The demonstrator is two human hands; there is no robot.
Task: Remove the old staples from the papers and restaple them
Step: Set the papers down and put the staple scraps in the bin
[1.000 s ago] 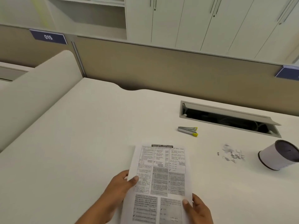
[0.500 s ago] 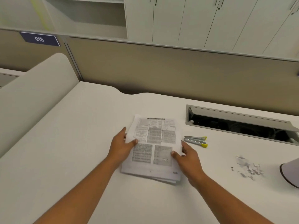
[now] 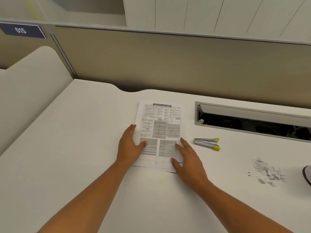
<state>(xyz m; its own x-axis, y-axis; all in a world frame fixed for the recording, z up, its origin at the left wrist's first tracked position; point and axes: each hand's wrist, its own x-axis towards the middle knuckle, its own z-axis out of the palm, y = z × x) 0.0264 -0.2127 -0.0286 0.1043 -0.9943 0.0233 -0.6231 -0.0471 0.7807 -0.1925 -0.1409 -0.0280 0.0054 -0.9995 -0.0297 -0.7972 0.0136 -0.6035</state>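
A stack of printed papers [image 3: 159, 125] lies flat on the white desk [image 3: 84, 157], in the middle of the head view. My left hand [image 3: 130, 145] rests on the stack's left edge, thumb on the page. My right hand [image 3: 188, 158] lies flat on the lower right corner, fingers spread. Neither hand grips the sheets. A silver stapler with yellow tips [image 3: 207, 143] lies open on the desk, just right of the papers and apart from my right hand. No staple in the papers can be made out.
A heap of small paper scraps and staples [image 3: 267, 172] lies at the right. The edge of a white cup [image 3: 307, 174] shows at the far right. An open cable tray [image 3: 252, 121] is sunk into the desk behind the stapler. A beige partition [image 3: 168, 64] stands behind.
The papers were held up in both hands near me, then were carried forward and laid flat on the desk left of the stapler. Both hands now rest on top.
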